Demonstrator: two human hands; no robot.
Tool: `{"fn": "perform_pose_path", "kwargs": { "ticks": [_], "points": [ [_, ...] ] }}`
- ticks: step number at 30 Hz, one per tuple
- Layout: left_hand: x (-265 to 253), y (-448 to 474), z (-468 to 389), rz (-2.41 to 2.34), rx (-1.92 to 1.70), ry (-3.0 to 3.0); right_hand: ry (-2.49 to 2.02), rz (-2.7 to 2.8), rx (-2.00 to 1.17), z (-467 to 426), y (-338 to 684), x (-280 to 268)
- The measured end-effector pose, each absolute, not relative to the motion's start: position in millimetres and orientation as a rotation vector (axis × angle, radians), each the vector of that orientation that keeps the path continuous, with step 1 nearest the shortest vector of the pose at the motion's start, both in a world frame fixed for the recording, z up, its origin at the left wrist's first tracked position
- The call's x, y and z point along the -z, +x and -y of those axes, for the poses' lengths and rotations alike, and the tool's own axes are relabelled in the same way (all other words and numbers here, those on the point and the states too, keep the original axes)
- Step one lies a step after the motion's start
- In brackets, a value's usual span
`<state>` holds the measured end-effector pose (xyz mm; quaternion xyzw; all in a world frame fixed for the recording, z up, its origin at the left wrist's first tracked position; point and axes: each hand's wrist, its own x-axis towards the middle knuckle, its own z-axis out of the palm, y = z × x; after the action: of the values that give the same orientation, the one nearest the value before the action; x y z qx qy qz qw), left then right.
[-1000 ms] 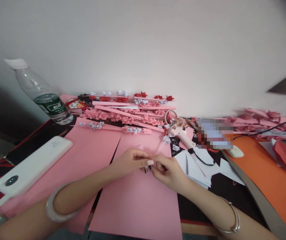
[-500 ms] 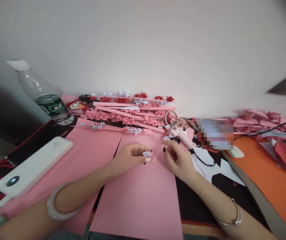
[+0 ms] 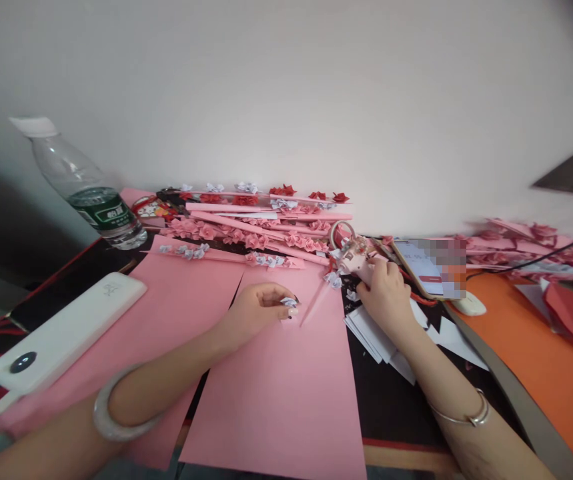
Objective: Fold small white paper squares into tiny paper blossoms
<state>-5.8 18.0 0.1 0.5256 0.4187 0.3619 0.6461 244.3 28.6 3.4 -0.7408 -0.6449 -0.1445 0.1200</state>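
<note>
My left hand (image 3: 259,312) is closed, pinching a small white paper flower (image 3: 287,303) between thumb and fingers above a pink paper sheet (image 3: 286,400). My right hand (image 3: 389,297) is wrapped round the handle of a pale pink glue gun (image 3: 355,259), which lies at the back of the desk. A thin pink paper strip (image 3: 315,303) rests on the sheet between the hands. Near the glue gun's front end is another white paper flower (image 3: 333,280). White paper pieces (image 3: 373,337) lie partly under my right forearm and hand.
Pink paper stems with red, pink and white flowers (image 3: 246,233) are piled along the wall. A water bottle (image 3: 101,200) and a white power bank (image 3: 69,330) stand or lie at left. A phone (image 3: 419,267), a white mouse (image 3: 469,305) and an orange sheet (image 3: 531,333) are at right.
My right hand has moved right and away from the strip, onto the glue gun's handle. The strip now lies on the pink sheet. My left hand still pinches the flower, shifted slightly left.
</note>
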Motion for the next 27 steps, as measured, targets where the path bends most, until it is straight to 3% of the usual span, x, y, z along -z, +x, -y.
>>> {"fn": "perform_pose_path", "kwargs": {
  "ticks": [22, 27],
  "points": [
    [-2.7, -10.4, -19.1, -0.998, -0.908, 1.171, -1.621, 1.463, -0.167, -32.9, 244.2, -11.1],
    [-3.9, -10.7, -18.4, -1.041, -0.911, 1.162, -1.517, 1.544, -0.490, -33.8, 250.9, -3.3]
  ]
}}
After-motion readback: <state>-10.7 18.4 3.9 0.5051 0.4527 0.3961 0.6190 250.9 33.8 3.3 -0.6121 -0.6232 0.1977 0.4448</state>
